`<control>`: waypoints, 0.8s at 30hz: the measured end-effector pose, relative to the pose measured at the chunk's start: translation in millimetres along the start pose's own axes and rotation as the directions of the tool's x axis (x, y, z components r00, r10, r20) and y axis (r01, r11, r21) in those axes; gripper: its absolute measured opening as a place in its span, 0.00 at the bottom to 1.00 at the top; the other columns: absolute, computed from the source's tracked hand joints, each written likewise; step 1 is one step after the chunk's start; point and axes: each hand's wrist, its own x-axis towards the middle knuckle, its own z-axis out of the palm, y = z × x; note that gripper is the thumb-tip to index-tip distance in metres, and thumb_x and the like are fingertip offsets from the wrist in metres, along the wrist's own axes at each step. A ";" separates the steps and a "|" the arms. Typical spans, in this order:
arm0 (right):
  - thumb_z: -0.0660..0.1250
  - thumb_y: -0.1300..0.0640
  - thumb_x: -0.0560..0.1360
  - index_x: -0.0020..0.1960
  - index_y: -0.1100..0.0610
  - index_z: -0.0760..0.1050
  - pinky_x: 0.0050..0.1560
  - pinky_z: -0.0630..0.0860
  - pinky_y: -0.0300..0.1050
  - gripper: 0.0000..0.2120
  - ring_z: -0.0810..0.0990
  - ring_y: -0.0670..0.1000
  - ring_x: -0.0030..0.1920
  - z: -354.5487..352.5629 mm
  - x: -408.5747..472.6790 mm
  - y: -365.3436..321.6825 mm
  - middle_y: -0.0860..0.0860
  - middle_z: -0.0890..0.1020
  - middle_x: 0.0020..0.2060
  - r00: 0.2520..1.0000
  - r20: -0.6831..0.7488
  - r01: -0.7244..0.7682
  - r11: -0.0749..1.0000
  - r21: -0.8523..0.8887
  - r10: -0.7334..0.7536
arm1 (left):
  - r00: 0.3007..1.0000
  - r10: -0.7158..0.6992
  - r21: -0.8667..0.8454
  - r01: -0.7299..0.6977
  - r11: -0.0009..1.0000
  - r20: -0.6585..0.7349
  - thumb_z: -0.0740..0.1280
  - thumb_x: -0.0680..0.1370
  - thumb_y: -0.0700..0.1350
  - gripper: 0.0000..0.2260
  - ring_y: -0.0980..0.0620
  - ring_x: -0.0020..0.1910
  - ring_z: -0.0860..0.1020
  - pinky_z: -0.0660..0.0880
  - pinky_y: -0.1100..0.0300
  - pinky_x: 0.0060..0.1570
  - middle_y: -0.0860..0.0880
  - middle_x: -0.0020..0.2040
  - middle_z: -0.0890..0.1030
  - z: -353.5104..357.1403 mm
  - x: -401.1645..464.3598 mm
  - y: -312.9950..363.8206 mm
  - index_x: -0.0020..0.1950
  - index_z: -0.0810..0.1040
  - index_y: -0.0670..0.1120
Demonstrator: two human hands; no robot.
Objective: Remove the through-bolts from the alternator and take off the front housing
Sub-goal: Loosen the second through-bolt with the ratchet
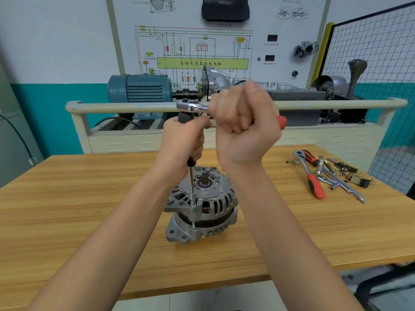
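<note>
Left grip (pixel 183 140) clenches black driver handle (pixel 190 162); right grip (pixel 243 117) wraps ratchet (pixel 193 107). Chrome shaft (pixel 191 185) meets ribbed cast alternator (pixel 199 205); bolt head hidden.

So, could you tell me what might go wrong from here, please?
Neither hand steadies the alternator, which stands free on the table; a hard pull on the ratchet could tip it. The long extension may also lean, letting the socket slip off the through-bolt.

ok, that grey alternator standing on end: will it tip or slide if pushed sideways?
The grey cast-metal alternator is probably heavy for its size. Standing unclamped on the smooth wooden table, it may slide; its off-centre mounting ears might make it rock or tip.
</note>
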 end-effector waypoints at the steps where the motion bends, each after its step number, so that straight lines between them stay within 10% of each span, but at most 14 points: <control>1: 0.53 0.65 0.73 0.21 0.50 0.59 0.26 0.55 0.42 0.23 0.55 0.46 0.20 -6.1 4.7 -2.3 0.48 0.58 0.17 0.997 -0.018 -0.074 0.992 0.106 0.076 | 0.998 -0.001 0.003 0.001 1.000 0.066 0.65 0.72 0.34 0.20 0.55 0.18 0.55 0.54 0.68 0.21 0.53 0.19 0.59 -3.4 -0.3 0.7 0.27 0.60 0.48; 8: 0.56 0.59 0.71 0.18 0.56 0.61 0.23 0.54 0.40 0.22 0.50 0.47 0.21 -35.4 27.4 4.3 0.48 0.60 0.14 0.860 -0.175 -0.292 0.744 0.601 0.479 | 0.823 -0.081 -0.073 0.147 0.986 0.562 0.64 0.72 0.40 0.17 0.58 0.15 0.57 0.55 0.68 0.18 0.53 0.17 0.61 -19.2 5.5 7.7 0.23 0.65 0.48; 18: 0.52 0.65 0.75 0.20 0.52 0.64 0.26 0.54 0.44 0.25 0.56 0.46 0.20 -5.9 1.8 -2.4 0.46 0.62 0.17 0.995 -0.071 -0.063 0.993 0.097 0.070 | 0.996 -0.059 -0.003 0.060 0.998 0.066 0.63 0.75 0.36 0.22 0.56 0.17 0.53 0.52 0.70 0.20 0.53 0.19 0.57 2.5 -0.4 1.6 0.24 0.60 0.50; 21: 0.58 0.64 0.73 0.29 0.50 0.66 0.27 0.55 0.46 0.16 0.60 0.46 0.23 8.5 -11.8 2.8 0.46 0.65 0.22 0.987 0.010 0.160 0.955 -0.248 -0.163 | 0.996 0.004 0.043 0.000 0.999 -0.094 0.64 0.71 0.37 0.16 0.57 0.18 0.58 0.55 0.68 0.21 0.55 0.19 0.62 9.7 -2.3 0.8 0.28 0.62 0.49; 24: 0.58 0.62 0.71 0.28 0.49 0.64 0.28 0.54 0.45 0.15 0.60 0.45 0.23 10.6 -10.7 4.7 0.46 0.63 0.21 0.987 0.032 0.160 0.959 -0.234 -0.157 | 0.996 0.012 0.043 -0.008 0.999 -0.091 0.63 0.71 0.36 0.16 0.57 0.18 0.57 0.55 0.69 0.21 0.55 0.19 0.62 6.3 -2.1 -0.1 0.27 0.62 0.49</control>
